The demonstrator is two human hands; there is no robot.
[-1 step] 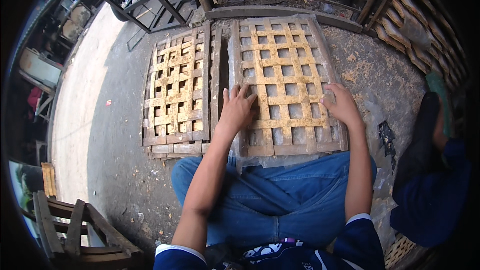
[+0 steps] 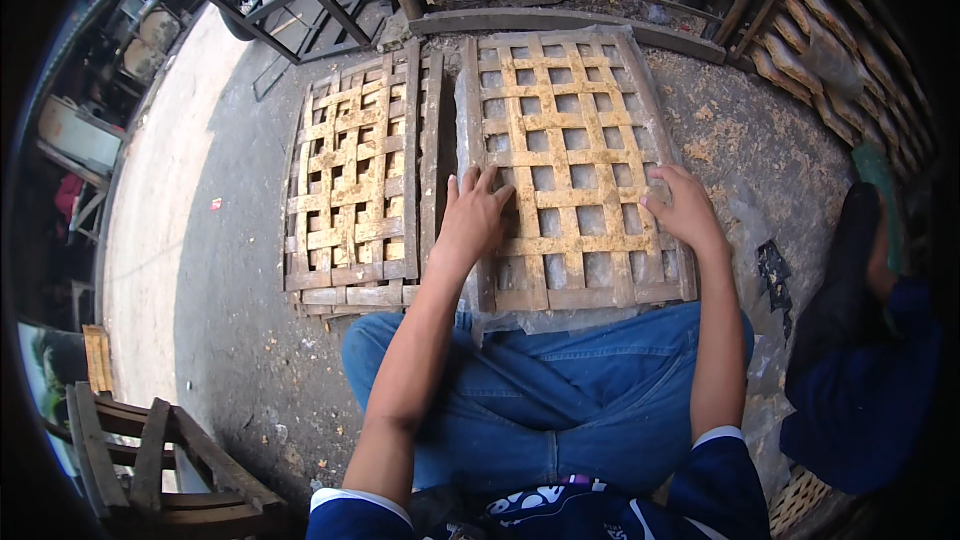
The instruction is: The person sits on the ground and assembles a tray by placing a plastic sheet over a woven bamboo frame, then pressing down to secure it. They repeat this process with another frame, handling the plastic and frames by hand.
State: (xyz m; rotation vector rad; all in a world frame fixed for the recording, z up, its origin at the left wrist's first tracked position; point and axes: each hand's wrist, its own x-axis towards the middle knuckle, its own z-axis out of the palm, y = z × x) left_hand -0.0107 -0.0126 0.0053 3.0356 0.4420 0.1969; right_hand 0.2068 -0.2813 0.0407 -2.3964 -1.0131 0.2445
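Both hands are part-open, fingers loosely spread, seemingly gripping nothing: left hand (image 2: 475, 212) at the rack's (image 2: 577, 157) left rail, right hand (image 2: 688, 208) at its right. It lies ahead between them, long axis pointing away, neither hand clearly nearer. Beneath is littered floor (image 2: 240, 240); another rack (image 2: 347, 203) lies just left, timber rails (image 2: 570, 28) beyond.
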